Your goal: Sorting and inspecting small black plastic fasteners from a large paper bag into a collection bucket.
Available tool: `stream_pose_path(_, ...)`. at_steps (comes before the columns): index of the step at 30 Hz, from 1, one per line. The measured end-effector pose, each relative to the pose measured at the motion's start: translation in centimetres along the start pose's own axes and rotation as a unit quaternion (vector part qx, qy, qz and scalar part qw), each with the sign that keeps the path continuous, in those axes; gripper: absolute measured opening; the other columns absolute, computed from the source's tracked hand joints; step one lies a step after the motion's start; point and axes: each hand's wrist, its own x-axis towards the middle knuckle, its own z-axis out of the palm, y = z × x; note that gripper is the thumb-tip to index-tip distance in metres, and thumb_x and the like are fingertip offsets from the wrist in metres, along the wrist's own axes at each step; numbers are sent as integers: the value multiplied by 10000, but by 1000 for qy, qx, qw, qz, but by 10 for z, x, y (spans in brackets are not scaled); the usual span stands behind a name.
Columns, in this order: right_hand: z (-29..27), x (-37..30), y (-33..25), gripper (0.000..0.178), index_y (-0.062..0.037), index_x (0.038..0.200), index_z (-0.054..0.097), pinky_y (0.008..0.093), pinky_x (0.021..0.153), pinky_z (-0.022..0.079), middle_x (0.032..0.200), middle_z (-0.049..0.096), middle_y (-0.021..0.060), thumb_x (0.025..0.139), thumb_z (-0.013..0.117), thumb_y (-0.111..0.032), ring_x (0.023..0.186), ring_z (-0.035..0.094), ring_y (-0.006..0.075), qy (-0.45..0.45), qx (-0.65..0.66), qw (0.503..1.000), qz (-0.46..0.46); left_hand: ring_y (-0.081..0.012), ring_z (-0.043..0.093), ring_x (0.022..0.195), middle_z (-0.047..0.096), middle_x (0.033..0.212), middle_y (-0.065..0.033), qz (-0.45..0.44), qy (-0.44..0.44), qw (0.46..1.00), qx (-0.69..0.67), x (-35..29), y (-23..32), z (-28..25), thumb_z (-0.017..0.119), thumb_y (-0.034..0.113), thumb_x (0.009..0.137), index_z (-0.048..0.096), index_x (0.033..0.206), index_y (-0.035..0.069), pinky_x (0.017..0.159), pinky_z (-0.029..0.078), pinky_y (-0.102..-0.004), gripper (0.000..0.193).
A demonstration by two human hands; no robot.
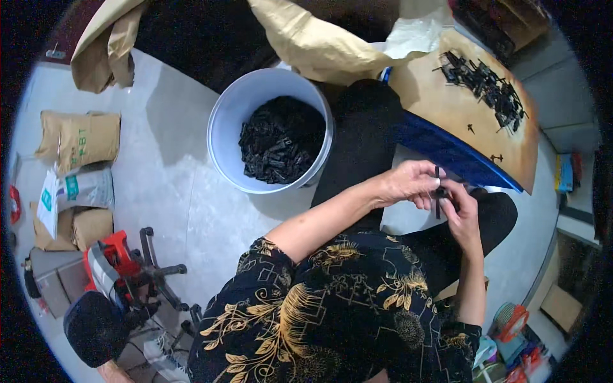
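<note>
Between my two hands, above my lap, is a thin black plastic part [438, 207], held upright. My left hand [412, 184] pinches its upper part between thumb and fingers. From the right, my right hand [463, 210] closes its thumb and forefinger on the middle of the same part. Several loose black plastic pieces [491, 92] lie heaped on a tan board [421, 89] beyond my hands, with a few small ones apart near its front edge. To the left of my knee stands a white bucket [220, 137], partly filled with black plastic parts [281, 140].
Brown paper sheeting [319, 48] hangs behind the bucket. A blue panel [447, 147] runs under the board's near edge. Packed sacks [86, 140] stand at the far left, near a red and grey machine [108, 268]. Another person's dark head [96, 325] shows at lower left.
</note>
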Motion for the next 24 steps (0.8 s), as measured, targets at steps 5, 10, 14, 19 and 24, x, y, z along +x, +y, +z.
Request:
stream_pose_path(5, 17, 2, 1, 327, -1, 1063, 555, 224, 609, 387, 744, 495, 33, 741, 536, 55, 641, 440, 113, 26, 34, 999, -6, -119, 606, 595, 604, 744, -55, -24, -50, 997, -55, -4, -14, -12, 580, 327, 852, 489, 1033, 66, 530, 508, -208, 331)
stream_pose_path(10, 14, 2, 8, 332, 7, 1060, 558, 227, 645, 408, 807, 558, 63, 739, 524, 86, 678, 486, 123, 16, -51, 997, -58, -141, 622, 579, 616, 786, -77, -61, -71, 993, -77, -5, -11, -13, 581, 343, 848, 488, 1030, 65, 485, 502, -193, 345)
stream_pose_path(14, 10, -2, 14, 341, 5, 1046, 568, 259, 587, 435, 772, 577, 93, 726, 514, 111, 624, 534, 152, 20, -95, 989, -113, -164, 636, 603, 618, 855, -96, -81, -101, 980, -152, -3, -17, -8, 586, 313, 849, 489, 1041, 69, 483, 505, -186, 325)
stream_pose_path(19, 8, 2, 12, 364, -2, 1071, 557, 276, 603, 470, 771, 581, 122, 713, 576, 65, 675, 605, 231, 26, -114, 986, -117, -161, 631, 643, 609, 871, -90, -73, -51, 982, -167, 7, -25, -5, 595, 242, 845, 480, 1064, 67, 518, 509, -193, 303)
stream_pose_path(24, 24, 3, 27, 251, -40, 1126, 459, 260, 602, 447, 765, 562, 62, 878, 485, -69, 699, 561, 129, 113, 59, 992, 25, -151, 617, 687, 602, 903, -102, -13, 68, 997, -21, 7, -5, -3, 599, 94, 829, 406, 1148, 110, 569, 503, -217, 374)
